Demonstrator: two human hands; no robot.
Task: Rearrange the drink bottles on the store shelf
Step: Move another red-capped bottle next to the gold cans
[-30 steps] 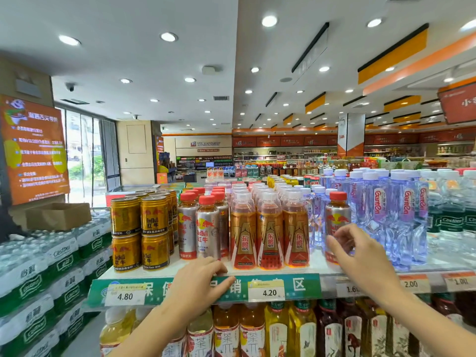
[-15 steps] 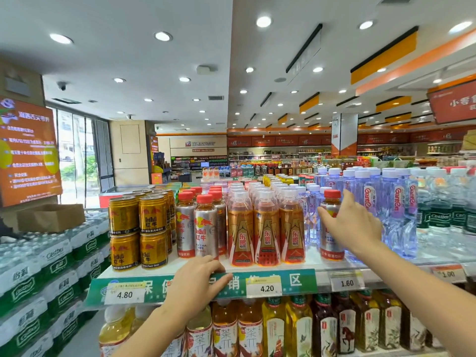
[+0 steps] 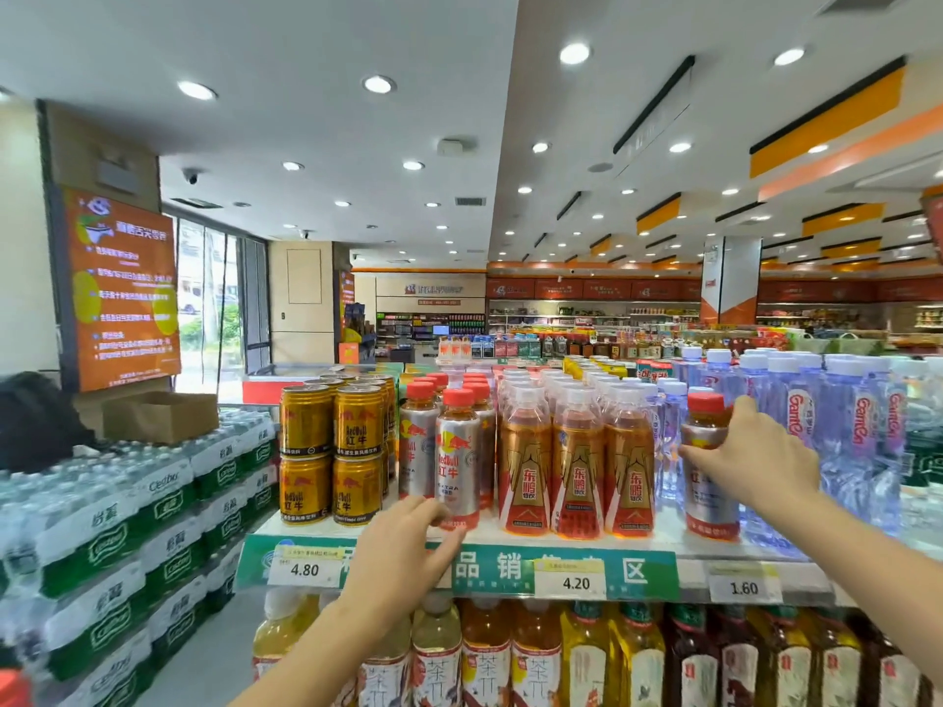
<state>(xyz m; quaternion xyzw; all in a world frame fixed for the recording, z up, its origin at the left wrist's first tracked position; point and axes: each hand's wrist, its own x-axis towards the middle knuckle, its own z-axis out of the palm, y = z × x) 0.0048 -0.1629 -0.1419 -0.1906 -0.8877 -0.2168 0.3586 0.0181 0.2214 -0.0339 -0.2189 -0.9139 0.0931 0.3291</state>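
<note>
Along the front edge of the top shelf [image 3: 510, 538], toward its right end, a person's right hand [image 3: 750, 454] wraps the upper body of 1 silver bottle [image 3: 706, 502], fingers curled around it. It stands upright just right of 3 orange bottles [image 3: 576, 472]. Red cap, silver and red label, smooth and rigid. It probably feels full, fairly heavy and slick, so a mid-body grip suits it. The left hand [image 3: 403, 548] rests flat, holding nothing, on the shelf edge.
</note>
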